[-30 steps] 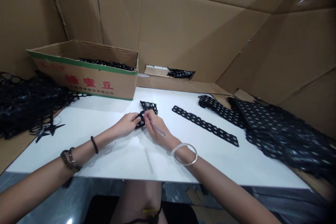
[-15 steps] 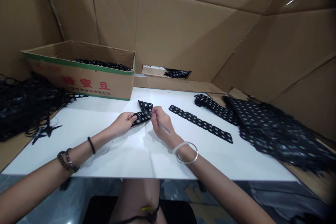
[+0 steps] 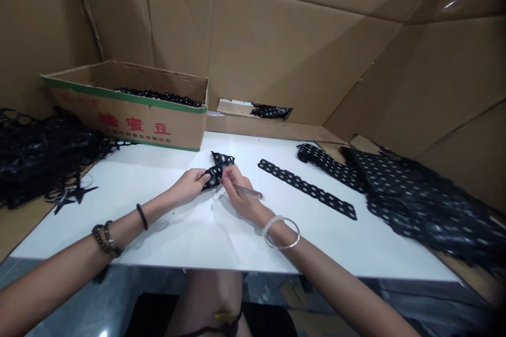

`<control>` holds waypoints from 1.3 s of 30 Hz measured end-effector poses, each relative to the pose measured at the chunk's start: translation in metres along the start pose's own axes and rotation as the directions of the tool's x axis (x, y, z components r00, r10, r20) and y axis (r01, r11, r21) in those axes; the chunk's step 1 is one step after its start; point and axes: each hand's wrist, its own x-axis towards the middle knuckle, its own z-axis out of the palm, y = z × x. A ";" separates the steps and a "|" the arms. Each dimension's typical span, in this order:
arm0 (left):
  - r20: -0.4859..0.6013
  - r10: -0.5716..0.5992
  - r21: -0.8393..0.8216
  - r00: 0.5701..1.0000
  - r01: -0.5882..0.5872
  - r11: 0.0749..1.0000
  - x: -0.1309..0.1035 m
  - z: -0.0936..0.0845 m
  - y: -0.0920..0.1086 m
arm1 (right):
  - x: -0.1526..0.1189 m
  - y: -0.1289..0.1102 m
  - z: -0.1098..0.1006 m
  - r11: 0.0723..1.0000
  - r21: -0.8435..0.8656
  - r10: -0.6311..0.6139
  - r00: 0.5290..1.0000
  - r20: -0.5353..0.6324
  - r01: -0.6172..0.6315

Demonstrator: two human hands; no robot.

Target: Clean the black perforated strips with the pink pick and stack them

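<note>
My left hand (image 3: 193, 184) pinches a folded black strip with pale round dots (image 3: 212, 178) between thumb and fingers, a little above the middle of the white table (image 3: 190, 237). One end of the strip bends upward and away. Against its right side, my right hand (image 3: 237, 189) is closed around a slim, flat, greyish tool (image 3: 250, 190). The tool's rear end sticks out to the right past the fingers; its tip is hidden at the strip, so its kind is unclear. A second dotted strip (image 3: 306, 188) lies flat to the right of my hands.
A cardboard box (image 3: 138, 129) with black dotted pieces inside stands at the back left. Black perforated scraps (image 3: 43, 152) heap up on the left. Dotted black sheets (image 3: 419, 195) pile on the right, beside a curled strip (image 3: 328, 166). A cardboard wall (image 3: 300, 52) encloses the back.
My right hand has turned and shifted slightly left along the strip, showing more of the tool. My left hand keeps its grip. The whole view has shifted slightly.
</note>
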 end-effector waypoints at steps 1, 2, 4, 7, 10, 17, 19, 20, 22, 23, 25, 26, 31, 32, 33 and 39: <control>0.009 0.016 0.030 1.000 -0.016 0.999 -0.001 0.000 0.001 | 0.000 0.000 0.001 0.999 -0.030 -0.016 1.000 0.010 0.017; 0.022 0.035 0.068 0.999 -0.036 0.997 -0.002 0.000 0.003 | 0.001 0.001 0.003 0.997 -0.066 -0.041 0.999 0.022 0.042; 0.043 0.073 0.140 0.996 -0.078 0.987 -0.005 -0.001 0.006 | 0.002 0.002 0.007 0.982 -0.149 -0.110 0.993 0.050 0.116; 0.068 0.099 0.152 0.993 -0.108 0.982 -0.008 0.001 0.009 | 0.005 0.003 0.015 0.945 -0.256 -0.184 0.979 0.091 0.202; 0.110 0.094 0.057 0.990 -0.100 0.993 -0.009 0.002 0.010 | 0.007 0.004 0.019 0.922 -0.340 -0.164 0.983 0.086 0.184; 0.161 -0.078 -0.045 0.984 0.086 0.995 -0.006 0.000 0.014 | 0.005 0.011 0.003 0.891 -0.386 -0.298 0.949 -0.099 0.239; 0.164 -0.123 -0.076 0.979 0.137 0.988 -0.006 -0.001 0.017 | 0.004 0.010 -0.006 0.889 -0.383 -0.321 0.938 -0.130 0.251; 0.158 -0.136 -0.096 0.978 0.152 0.984 -0.005 -0.001 0.018 | 0.003 0.009 -0.010 0.894 -0.377 -0.316 0.938 -0.144 0.243; 0.150 -0.156 -0.136 0.976 0.177 0.975 -0.005 0.000 0.020 | 0.001 0.006 -0.015 0.922 -0.332 -0.272 0.945 -0.181 0.201; 0.160 -0.163 -0.153 0.974 0.188 0.970 -0.005 -0.001 0.020 | 0.000 0.003 -0.017 0.941 -0.290 -0.236 0.952 -0.196 0.174; 0.208 -0.157 -0.180 0.965 0.196 0.964 -0.005 -0.001 0.019 | -0.001 -0.001 -0.016 0.971 -0.199 -0.175 0.965 -0.196 0.136; 0.238 -0.148 -0.190 0.960 0.195 0.962 -0.005 -0.002 0.018 | -0.001 -0.003 -0.014 0.979 -0.156 -0.157 0.972 -0.176 0.129; 0.338 -0.083 -0.175 0.938 0.149 0.973 -0.005 -0.005 0.012 | -0.001 -0.007 0.000 0.991 -0.061 -0.121 0.993 -0.012 0.120; 0.343 -0.074 -0.170 0.936 0.139 0.976 -0.005 -0.005 0.012 | 0.000 -0.007 0.002 0.992 -0.057 -0.115 0.993 0.002 0.115; 0.344 -0.070 -0.164 0.936 0.133 0.977 -0.005 -0.005 0.011 | 0.000 -0.006 0.003 0.992 -0.055 -0.111 0.994 0.010 0.112; 0.303 -0.111 -0.141 0.947 0.160 0.977 -0.006 -0.003 0.019 | 0.001 -0.004 0.002 0.992 -0.061 -0.108 0.994 0.031 0.110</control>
